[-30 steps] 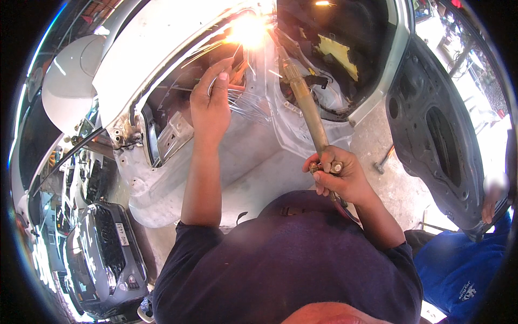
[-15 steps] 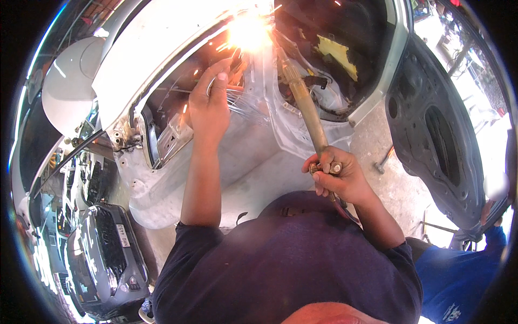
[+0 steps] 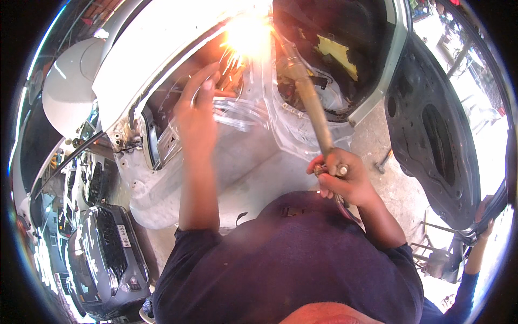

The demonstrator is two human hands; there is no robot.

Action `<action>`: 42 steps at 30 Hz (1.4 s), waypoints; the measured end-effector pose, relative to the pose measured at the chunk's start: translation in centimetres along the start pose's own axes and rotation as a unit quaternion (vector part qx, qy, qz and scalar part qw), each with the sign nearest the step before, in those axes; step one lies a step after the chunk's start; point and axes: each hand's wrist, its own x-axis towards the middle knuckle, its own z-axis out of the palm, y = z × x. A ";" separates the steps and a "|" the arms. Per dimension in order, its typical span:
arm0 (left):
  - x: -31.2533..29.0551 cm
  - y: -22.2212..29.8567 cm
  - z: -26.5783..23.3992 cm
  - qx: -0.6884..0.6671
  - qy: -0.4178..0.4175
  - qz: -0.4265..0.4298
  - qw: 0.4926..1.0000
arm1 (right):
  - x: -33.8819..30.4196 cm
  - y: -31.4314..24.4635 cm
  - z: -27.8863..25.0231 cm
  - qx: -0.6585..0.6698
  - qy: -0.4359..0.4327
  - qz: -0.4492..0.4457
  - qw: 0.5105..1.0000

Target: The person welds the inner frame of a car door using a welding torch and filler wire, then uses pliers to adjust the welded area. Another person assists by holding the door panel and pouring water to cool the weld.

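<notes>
My right hand [image 3: 348, 175] is wrapped round the valve end of a long brass-coloured gas torch [image 3: 310, 102], which slants up and away to the left. At its tip a blinding glare [image 3: 248, 38] throws sparks over the edge of a bare-metal car body [image 3: 237, 162]. My left hand [image 3: 198, 116], slightly blurred, is closed near the sparks, with its thumb and fingers on a loop of thin shiny wire [image 3: 240, 113]. The glare hides the heated spot and the wire's end.
A dark removed car panel [image 3: 437, 135] stands at the right, with another person's arm [image 3: 475, 259] below it. A hammer [image 3: 384, 161] rests on the floor. Yellow material [image 3: 337, 54] shows inside the body. At lower left is a dark car front [image 3: 108, 259].
My left hand has drawn slightly left and down, away from the glare, with the wire. My right hand has shifted slightly right. The other person's blue-clothed body has moved mostly out of view.
</notes>
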 end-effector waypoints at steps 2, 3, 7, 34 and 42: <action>-2.1 2.4 -1.3 -0.024 0.018 -0.042 0.999 | -1.4 -0.3 -1.0 -0.021 0.015 -0.074 0.997; -2.7 2.3 -2.2 -0.040 0.004 -0.032 0.999 | -2.3 -0.5 -1.4 -0.029 0.024 -0.108 0.993; -4.5 0.1 -6.3 -0.126 -0.042 -0.016 0.991 | -4.6 -0.8 -3.3 0.041 0.066 -0.247 0.966; -2.2 1.0 3.2 0.448 -0.294 0.111 0.837 | -6.3 3.9 -9.7 0.116 0.057 -0.123 0.984; -2.3 1.4 1.8 0.642 -0.302 -0.025 0.704 | -5.1 4.0 -10.6 0.098 0.045 -0.121 0.987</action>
